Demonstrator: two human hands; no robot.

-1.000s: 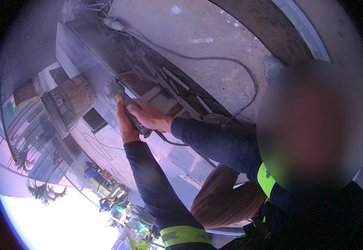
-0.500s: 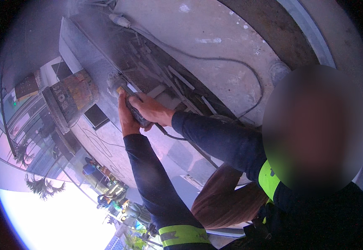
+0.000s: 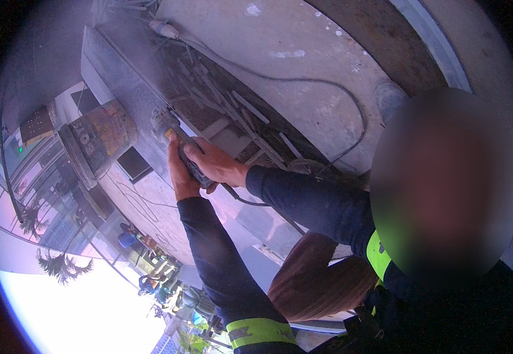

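Observation:
Both my hands are wrapped round an angle grinder [image 3: 164,122], a dark-bodied tool with a grey metal head. My left hand [image 3: 180,171] supports its body from the lower side, close behind the head. From the other side my right hand [image 3: 220,164] grips the body, thumb laid along it. The grinder's head is at the long edge of a pale, dusty slab [image 3: 115,65]; its disc is hard to make out and I cannot tell whether it touches. Haze hangs beyond it. A black cord [image 3: 239,199] runs from the tool's rear under my right forearm.
Wooden strips [image 3: 250,130] and rubble fill the gap beside the slab. A cable [image 3: 303,79] with a pale connector [image 3: 165,29] snakes over a paint-spotted concrete surface [image 3: 286,29]. A worn bucket [image 3: 106,135] stands at left; people [image 3: 150,285] are in the background.
My hands and the grinder have shifted slightly down and right relative to the slab. The grinder's head shows more clearly through the haze. Both hands keep their grip.

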